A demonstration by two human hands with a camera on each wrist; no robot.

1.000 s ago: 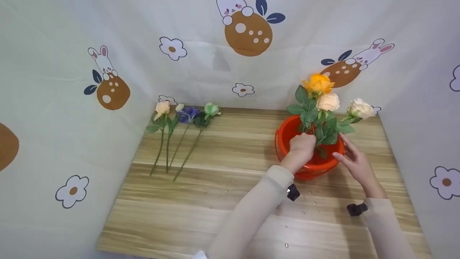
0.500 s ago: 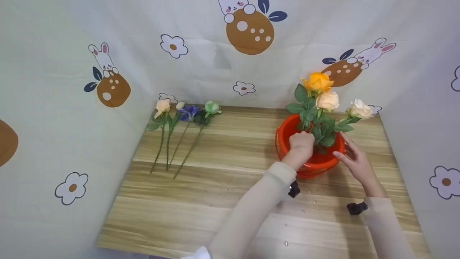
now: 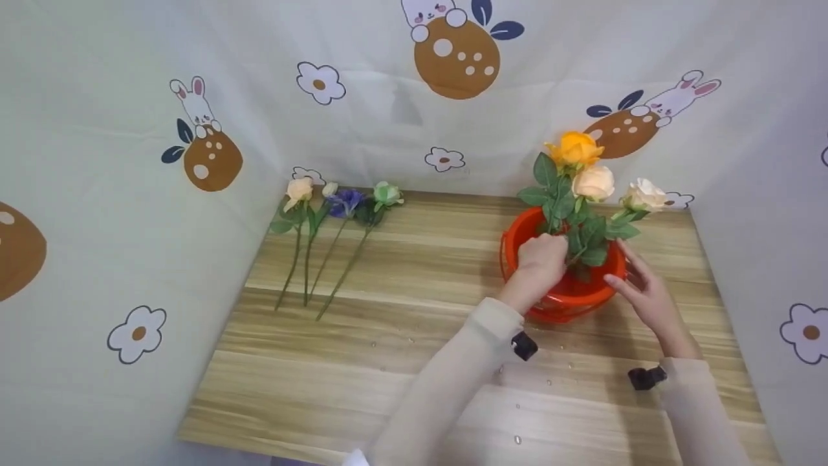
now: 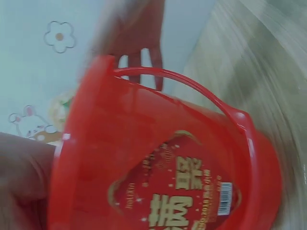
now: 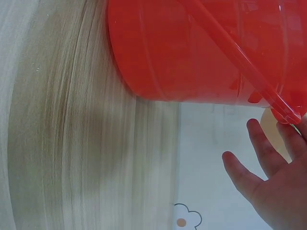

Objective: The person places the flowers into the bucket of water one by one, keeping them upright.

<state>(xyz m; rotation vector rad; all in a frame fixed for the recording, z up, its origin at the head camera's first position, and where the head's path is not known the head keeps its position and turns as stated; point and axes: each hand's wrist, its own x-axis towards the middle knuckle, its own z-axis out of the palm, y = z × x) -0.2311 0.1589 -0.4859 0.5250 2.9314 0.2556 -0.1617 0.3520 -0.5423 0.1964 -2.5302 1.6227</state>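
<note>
In the head view a red bucket (image 3: 563, 309) stands at the right of the table. An orange rose (image 3: 574, 150), a peach rose (image 3: 593, 183) and a cream rose (image 3: 645, 195) rise from it with green leaves. My left hand (image 3: 541, 257) reaches over the front rim, its fingers curled at the stems and gripping a rose stem; its fingertips are hidden, and I cannot tell which rose it holds. My right hand (image 3: 647, 294) rests at the bucket's right rim, thumb and index finger spread along it. The right wrist view shows other fingers (image 5: 266, 151) extended beside the handle (image 5: 240, 60).
At the table's back left lie a peach rose (image 3: 299, 191), a small whitish bud (image 3: 330, 189), a purple flower (image 3: 346, 202) and a green rose (image 3: 387, 193), stems toward the front. Small clear droplets (image 3: 517, 440) dot the tabletop. A printed curtain (image 3: 375, 129) encloses the back and sides.
The cream rose has shifted slightly left toward the other roses. Both hands stay about where they were at the bucket; the whole head view has drifted a little.
</note>
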